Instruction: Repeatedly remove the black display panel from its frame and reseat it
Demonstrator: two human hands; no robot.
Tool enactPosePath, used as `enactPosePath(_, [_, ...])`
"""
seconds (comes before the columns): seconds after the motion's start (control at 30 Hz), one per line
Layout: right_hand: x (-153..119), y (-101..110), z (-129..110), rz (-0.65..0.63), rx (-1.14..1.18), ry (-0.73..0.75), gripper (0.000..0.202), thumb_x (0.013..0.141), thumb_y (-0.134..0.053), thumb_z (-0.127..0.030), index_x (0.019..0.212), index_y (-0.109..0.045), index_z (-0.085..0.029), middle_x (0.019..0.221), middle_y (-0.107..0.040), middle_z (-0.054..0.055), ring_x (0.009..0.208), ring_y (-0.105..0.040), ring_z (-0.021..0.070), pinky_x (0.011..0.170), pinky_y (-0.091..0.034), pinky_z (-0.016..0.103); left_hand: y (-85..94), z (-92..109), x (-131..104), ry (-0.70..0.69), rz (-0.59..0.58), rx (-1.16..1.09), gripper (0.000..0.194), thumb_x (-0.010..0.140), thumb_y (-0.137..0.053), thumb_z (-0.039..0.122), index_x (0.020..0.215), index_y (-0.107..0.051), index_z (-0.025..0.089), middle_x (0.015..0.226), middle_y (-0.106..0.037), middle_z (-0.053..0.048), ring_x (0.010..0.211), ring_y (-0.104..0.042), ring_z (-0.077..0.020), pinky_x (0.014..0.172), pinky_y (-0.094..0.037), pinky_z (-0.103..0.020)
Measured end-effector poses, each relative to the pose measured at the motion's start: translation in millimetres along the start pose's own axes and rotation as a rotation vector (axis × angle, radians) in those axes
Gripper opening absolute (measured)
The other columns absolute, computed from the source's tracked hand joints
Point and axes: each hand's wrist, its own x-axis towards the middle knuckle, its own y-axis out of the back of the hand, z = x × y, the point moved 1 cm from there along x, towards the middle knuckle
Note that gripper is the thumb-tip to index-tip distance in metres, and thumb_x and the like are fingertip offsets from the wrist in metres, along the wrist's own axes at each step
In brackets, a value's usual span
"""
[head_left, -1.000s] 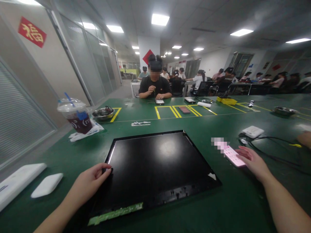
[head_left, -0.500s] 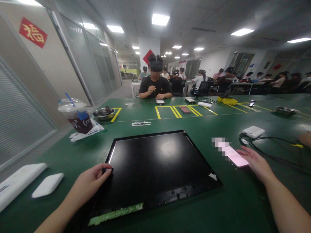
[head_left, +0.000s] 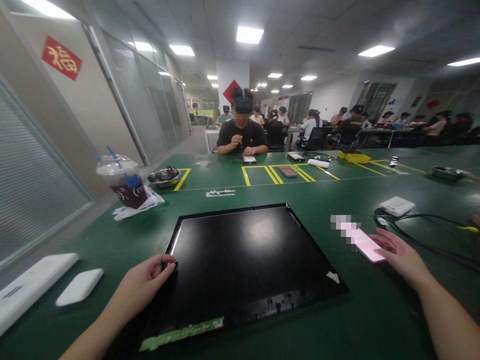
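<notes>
Overall, head view, 1 camera: 2 hands are at work over 1 green table (head_left: 112, 265). 1 black panel (head_left: 240, 260) lies flat at the centre, directly before the wearer, with 1 green circuit strip (head_left: 183, 334) along its near left edge and 1 white scrap (head_left: 332, 277) at its right corner.

The left hand (head_left: 146, 281) is curled, thumb and forefinger close together, touching the panel's left edge; whether they pinch it cannot be told. The right hand (head_left: 407, 257) is half spread, its fingers loosely curved at the right side of 1 pink phone (head_left: 369, 246), which lies on the table to the panel's right; no firm hold is visible.

Left of the panel: 2 white cases (head_left: 79, 287) and 1 lidded cup (head_left: 123, 187) with 1 blue straw (head_left: 113, 156). Metal bowls: 2, 1 at left (head_left: 164, 178), 1 at far right. Seated opposite: 1 person (head_left: 242, 135).
</notes>
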Motion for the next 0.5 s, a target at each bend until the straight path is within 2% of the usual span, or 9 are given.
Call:
enactPosePath(0.17, [-2.2,-0.1,-3.1,0.036,0.046,-0.024,0.064,0.056,-0.061,-0.025,0.120,-0.052,-0.026,0.132,-0.067,0.020,0.141,-0.051,0.0363,0.119,-0.035,0.043,1.5,1.0,-0.6,-0.006,-0.006,0.002,0.058,0.071,-0.050,0.068,0.092,-0.073,0.019,0.052,-0.045,0.004,0.054,-0.053,-0.0231,0.059,-0.036,-0.032])
enactPosePath(0.3, [-3.5,-1.7,-2.2,0.073,0.028,-0.028,0.063,0.055,-0.056,-0.024,0.118,-0.056,-0.026,0.126,-0.071,0.016,0.139,-0.053,0.0357,0.120,-0.035,0.043,1.0,2.4,-1.4,-0.010,-0.005,0.005,0.062,0.071,-0.048,0.069,0.094,-0.072,0.018,0.054,-0.043,0.004,0.056,-0.053,-0.0238,0.060,-0.035,-0.033])
enactPosePath(0.43, [0.5,-0.8,4.3,0.096,-0.028,0.020,0.058,0.057,-0.055,-0.027,0.116,-0.058,-0.027,0.120,-0.074,0.016,0.133,-0.058,0.0371,0.117,-0.039,0.046,1.8,6.5,-2.1,-0.009,-0.005,0.004,0.063,0.070,-0.046,0.070,0.093,-0.072,0.017,0.054,-0.042,0.004,0.056,-0.052,-0.0234,0.060,-0.036,-0.033])
enactPosePath(0.5, [4.7,1.0,5.3,0.120,-0.132,0.081,0.054,0.062,-0.055,-0.031,0.116,-0.060,-0.027,0.122,-0.073,0.016,0.131,-0.060,0.0380,0.115,-0.041,0.049,2.7,7.5,-2.5,-0.007,-0.007,0.002,0.063,0.070,-0.046,0.070,0.093,-0.072,0.017,0.054,-0.043,0.004,0.057,-0.052,-0.0235,0.060,-0.036,-0.033])
